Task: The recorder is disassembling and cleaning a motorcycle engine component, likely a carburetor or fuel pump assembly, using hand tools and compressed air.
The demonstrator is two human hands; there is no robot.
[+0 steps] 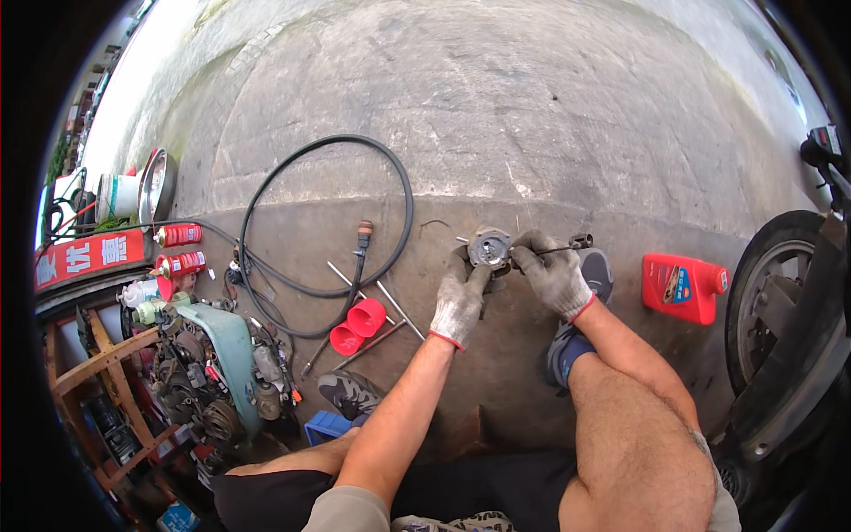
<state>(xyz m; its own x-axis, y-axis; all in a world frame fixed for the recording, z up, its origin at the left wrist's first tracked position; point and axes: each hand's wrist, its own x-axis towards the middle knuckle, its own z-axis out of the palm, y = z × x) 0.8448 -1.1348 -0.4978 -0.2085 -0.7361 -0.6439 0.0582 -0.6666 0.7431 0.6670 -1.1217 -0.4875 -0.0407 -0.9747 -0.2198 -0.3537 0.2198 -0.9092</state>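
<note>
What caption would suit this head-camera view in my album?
Gloved left hand holding a round metal part, gloved right hand gripping a slim dark tool above a grey floor.

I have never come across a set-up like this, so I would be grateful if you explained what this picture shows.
There is no machine doing the work here: these are a person's own two hands, in grey-and-white gloves. The picture comes from a wide fisheye camera worn on the head and looking down, so straight edges bend near the rim, and the person's forearms and legs show below.

The left hand holds a round metal part. The right hand is beside it, holding a thin dark tool.

On the grey floor lie a looped black hose or cable and two red cups on the left, and a red jug on the right, near a wheel.
</note>
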